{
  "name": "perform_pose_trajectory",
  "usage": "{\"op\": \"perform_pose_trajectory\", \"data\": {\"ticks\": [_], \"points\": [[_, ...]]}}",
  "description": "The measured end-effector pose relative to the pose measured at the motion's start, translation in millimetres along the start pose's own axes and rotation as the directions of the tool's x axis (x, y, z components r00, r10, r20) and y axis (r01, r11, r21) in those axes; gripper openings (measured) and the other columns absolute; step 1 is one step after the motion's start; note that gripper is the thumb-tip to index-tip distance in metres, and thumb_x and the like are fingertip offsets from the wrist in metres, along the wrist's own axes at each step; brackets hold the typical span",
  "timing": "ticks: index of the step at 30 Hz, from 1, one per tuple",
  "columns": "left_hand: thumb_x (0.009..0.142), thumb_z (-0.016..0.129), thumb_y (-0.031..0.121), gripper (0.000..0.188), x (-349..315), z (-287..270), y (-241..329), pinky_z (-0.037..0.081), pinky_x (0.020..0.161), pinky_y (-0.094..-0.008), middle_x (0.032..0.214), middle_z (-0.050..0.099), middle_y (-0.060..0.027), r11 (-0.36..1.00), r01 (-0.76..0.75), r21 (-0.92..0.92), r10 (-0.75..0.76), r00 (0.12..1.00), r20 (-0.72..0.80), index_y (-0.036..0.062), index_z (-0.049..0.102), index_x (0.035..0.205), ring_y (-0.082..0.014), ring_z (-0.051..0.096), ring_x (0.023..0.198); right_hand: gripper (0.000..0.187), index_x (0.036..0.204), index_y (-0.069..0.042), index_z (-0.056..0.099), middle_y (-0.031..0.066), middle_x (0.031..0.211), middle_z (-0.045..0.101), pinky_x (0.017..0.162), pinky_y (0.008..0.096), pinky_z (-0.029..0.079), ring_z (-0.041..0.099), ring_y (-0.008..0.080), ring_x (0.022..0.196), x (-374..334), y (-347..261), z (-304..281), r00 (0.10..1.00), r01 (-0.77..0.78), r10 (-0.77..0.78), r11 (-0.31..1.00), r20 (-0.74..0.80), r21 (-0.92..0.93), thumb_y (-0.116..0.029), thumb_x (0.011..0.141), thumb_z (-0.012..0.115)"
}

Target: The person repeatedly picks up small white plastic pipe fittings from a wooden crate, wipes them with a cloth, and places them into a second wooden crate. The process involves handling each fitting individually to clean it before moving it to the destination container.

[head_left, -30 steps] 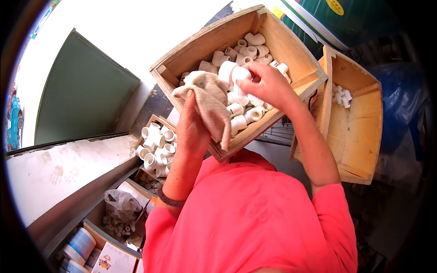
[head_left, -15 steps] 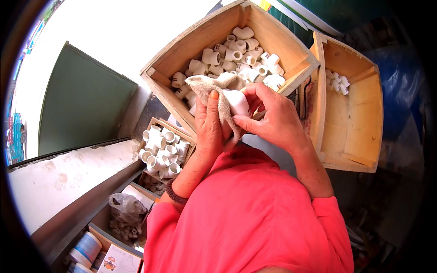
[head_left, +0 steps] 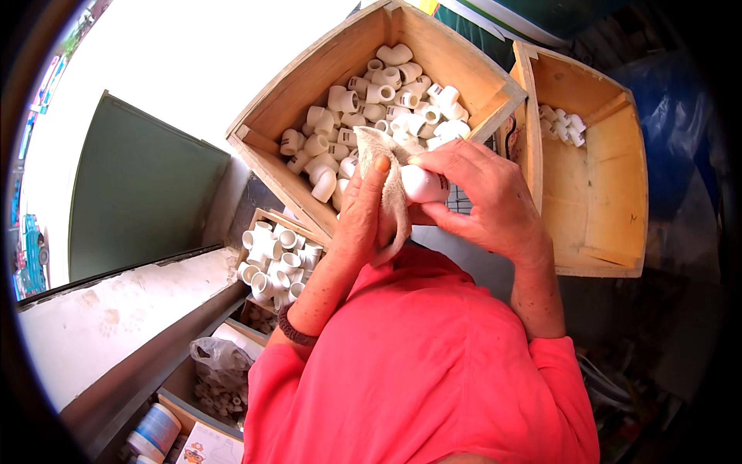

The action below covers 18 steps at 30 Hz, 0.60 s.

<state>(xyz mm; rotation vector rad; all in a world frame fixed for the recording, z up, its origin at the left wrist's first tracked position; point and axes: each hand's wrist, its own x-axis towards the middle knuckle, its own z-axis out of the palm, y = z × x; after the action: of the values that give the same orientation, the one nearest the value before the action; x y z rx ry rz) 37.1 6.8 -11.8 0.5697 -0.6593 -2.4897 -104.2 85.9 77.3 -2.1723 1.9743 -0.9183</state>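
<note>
A white plastic pipe elbow [head_left: 422,185] is held between my two hands in front of my chest. My left hand [head_left: 362,203] is closed on a beige cloth [head_left: 384,164], which drapes over the left end of the fitting. My right hand [head_left: 493,199] grips the fitting's right end, thumb below and fingers above. Just beyond, a large wooden box [head_left: 287,83] contains a heap of white pipe elbows [head_left: 382,93].
A second wooden box [head_left: 600,203] to the right has a few white fittings [head_left: 563,126] in its far corner. More white fittings [head_left: 272,259] fill a smaller box at left. Lower left are a plastic bag [head_left: 219,357] and a blue-and-white tub [head_left: 155,430]. A dark green panel [head_left: 143,189] stands left.
My right hand has shifted slightly right and turned on the elbow, and more of the white fitting shows. The cloth's upper folds have drawn in toward the fitting. The whole view has shifted slightly.
</note>
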Motion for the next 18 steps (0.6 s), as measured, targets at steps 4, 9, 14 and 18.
{"op": "perform_pose_trajectory", "data": {"ticks": [4,9,14,18], "points": [[0.096,0.046,0.038,0.043,-2,9,5,0.057,0.059,-0.0327,0.098,0.062,-0.0188,1.000,0.025,-0.005,-0.025,0.999,0.029,0.0007,0.047,0.117,-0.0243,0.067,0.077,0.037,0.102,-0.008,0.059,0.0096,0.097,0.061,0.075,0.0360,0.052,0.062,0.0279,0.087,-2,0,-5,1.000,-0.027,0.027,1.000,0.016,0.004,-0.013,0.069,0.075],[0.095,0.047,0.036,0.045,3,-2,1,0.058,0.062,-0.0338,0.094,0.063,-0.0200,0.999,0.050,-0.008,-0.050,0.999,0.008,-0.0038,0.047,0.115,-0.0252,0.067,0.078,0.039,0.104,-0.009,0.058,0.0102,0.099,0.060,0.076,0.0361,0.052,0.062,0.0284,0.089,-7,1,3,0.990,-0.137,0.140,0.984,-0.018,0.118,-0.013,0.069,0.076],[0.094,0.045,0.042,0.047,4,-10,7,0.055,0.071,-0.0376,0.095,0.063,-0.0173,0.992,0.092,0.086,-0.096,0.994,0.043,-0.0017,0.054,0.109,-0.0267,0.065,0.078,0.041,0.104,-0.009,0.058,0.0098,0.098,0.060,0.076,0.0347,0.052,0.062,0.0279,0.088,-9,3,6,0.984,-0.176,0.173,0.956,0.033,0.235,-0.010,0.068,0.076],[0.095,0.045,0.041,0.045,14,-31,-6,0.055,0.071,-0.0371,0.095,0.064,-0.0161,0.803,-0.172,0.570,0.178,0.983,0.046,-0.0013,0.054,0.109,-0.0255,0.065,0.082,0.038,0.102,-0.008,0.059,0.0092,0.095,0.060,0.074,0.0334,0.052,0.063,0.0269,0.085,-7,3,5,0.990,-0.141,0.139,0.959,0.025,0.244,-0.009,0.068,0.076]]}}
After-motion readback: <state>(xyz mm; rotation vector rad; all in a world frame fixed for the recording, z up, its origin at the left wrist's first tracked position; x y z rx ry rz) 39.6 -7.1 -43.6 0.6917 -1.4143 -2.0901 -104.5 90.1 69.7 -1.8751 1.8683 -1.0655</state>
